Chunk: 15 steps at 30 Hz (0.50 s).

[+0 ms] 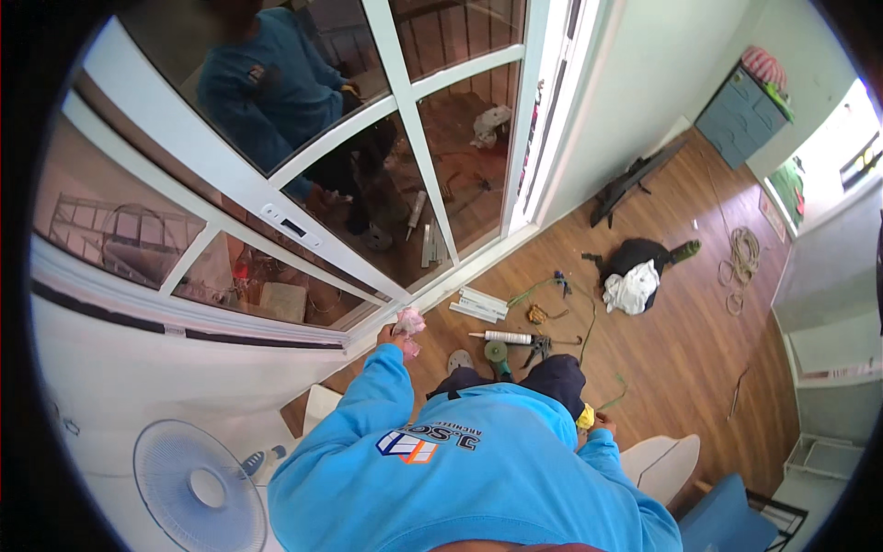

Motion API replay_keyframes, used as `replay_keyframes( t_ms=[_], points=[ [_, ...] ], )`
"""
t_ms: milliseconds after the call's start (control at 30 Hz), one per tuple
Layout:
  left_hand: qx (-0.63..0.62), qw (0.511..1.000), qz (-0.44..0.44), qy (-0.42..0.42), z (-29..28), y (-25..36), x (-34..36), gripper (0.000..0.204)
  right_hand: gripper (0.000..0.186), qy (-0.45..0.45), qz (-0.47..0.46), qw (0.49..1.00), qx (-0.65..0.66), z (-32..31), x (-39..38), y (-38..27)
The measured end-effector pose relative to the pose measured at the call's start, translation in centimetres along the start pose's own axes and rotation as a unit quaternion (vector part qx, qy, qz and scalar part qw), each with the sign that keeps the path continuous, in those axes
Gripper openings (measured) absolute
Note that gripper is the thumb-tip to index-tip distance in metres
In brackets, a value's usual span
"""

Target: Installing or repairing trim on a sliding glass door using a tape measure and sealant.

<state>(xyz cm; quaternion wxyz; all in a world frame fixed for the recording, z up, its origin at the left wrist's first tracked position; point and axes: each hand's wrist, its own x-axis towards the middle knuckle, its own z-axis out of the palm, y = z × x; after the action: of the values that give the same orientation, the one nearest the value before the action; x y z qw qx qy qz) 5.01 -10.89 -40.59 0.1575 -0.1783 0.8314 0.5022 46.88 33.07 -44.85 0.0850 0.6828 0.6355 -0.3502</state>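
Note:
Beside the bottom of the white-framed glass door (345, 230), my left hand (390, 335) is closed round a crumpled pink cloth or tissue (409, 321). The pink bundle is next to the lower door frame; I cannot tell whether it touches it. My right hand (602, 424) is low by my right thigh, its fingers partly hidden, with a small yellow thing (586, 417) in them whose kind does not show. On the floor before my feet lie a caulking gun (509, 339) with a white tube and a green tool (497, 353).
White strips (479, 304) and cables lie along the door track. Further right are a black bag (635, 253) with a white cloth (632, 289) and a coiled rope (739, 256). A fan (200, 488) stands at the left, a white chair (664, 465) behind my right side.

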Motion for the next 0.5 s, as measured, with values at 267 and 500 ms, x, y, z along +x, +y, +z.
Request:
replay_keyframes(
  t_ms=[267,500],
  points=[
    [0.196,0.980,0.014,0.003,4.3,-7.9,-4.6,0.064,0.025,-0.111,-0.111,0.986,0.058,-6.4,19.1,-10.3],
    [-0.397,0.836,-0.021,0.378,14.1,-10.2,-26.6,0.022,0.023,-0.191,-0.121,0.957,0.183,-15.3,25.4,-21.0]
  ],
)
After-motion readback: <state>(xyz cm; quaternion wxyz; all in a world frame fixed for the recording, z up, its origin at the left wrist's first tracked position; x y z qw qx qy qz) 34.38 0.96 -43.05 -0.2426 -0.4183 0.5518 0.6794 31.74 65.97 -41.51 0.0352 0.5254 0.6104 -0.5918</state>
